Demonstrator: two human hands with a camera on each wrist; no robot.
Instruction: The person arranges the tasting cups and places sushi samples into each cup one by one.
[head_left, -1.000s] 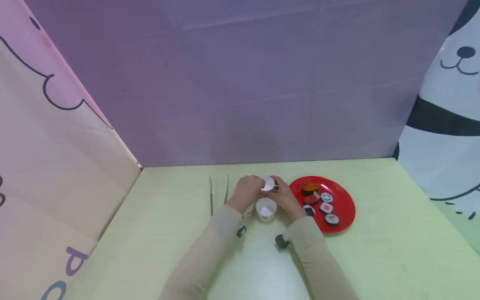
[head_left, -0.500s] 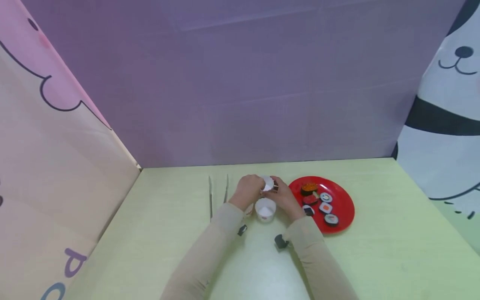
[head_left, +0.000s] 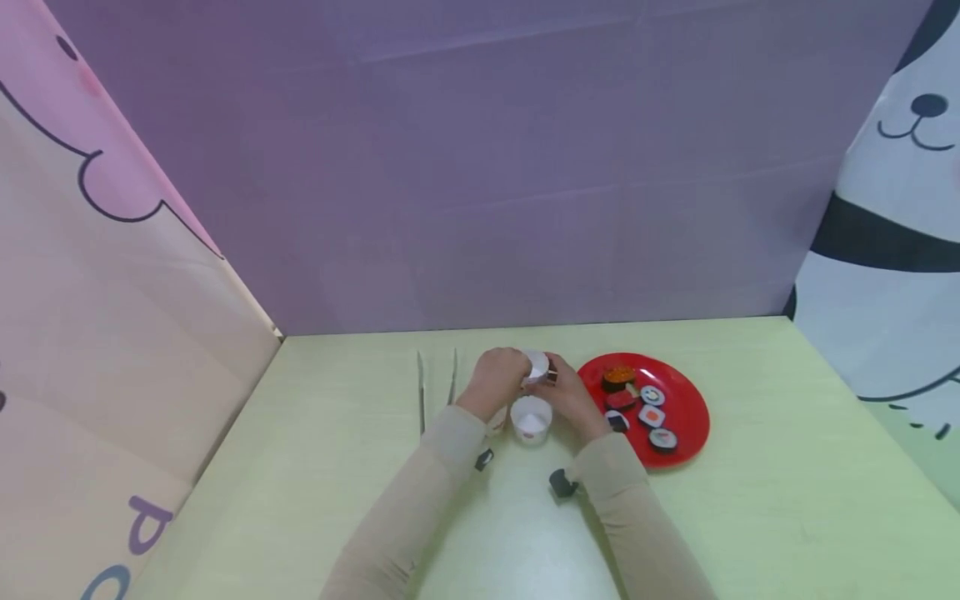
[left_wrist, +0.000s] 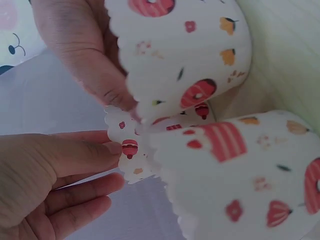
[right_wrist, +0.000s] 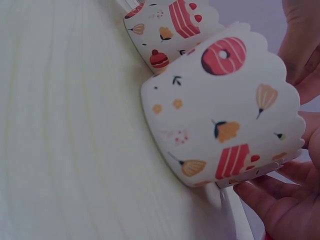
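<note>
The pale wood-grained desk (head_left: 765,492) carries a glossy red round plate (head_left: 693,400) to the right of both hands. The right hand (head_left: 567,398) has its grip curled around a white scalloped paper cup with a dessert print (head_left: 537,367), which appears raised behind two similar standing cups (head_left: 531,435). The left hand's (head_left: 492,380) grip is narrow, pinching that same cup at its left edge. It should be very light, with thin, springy walls that would probably dent under a hard squeeze; dry paper ought not to slip much. The safest hold is likely low, near the stiffer base; the scalloped rim calls for only a gentle pinch.
</note>
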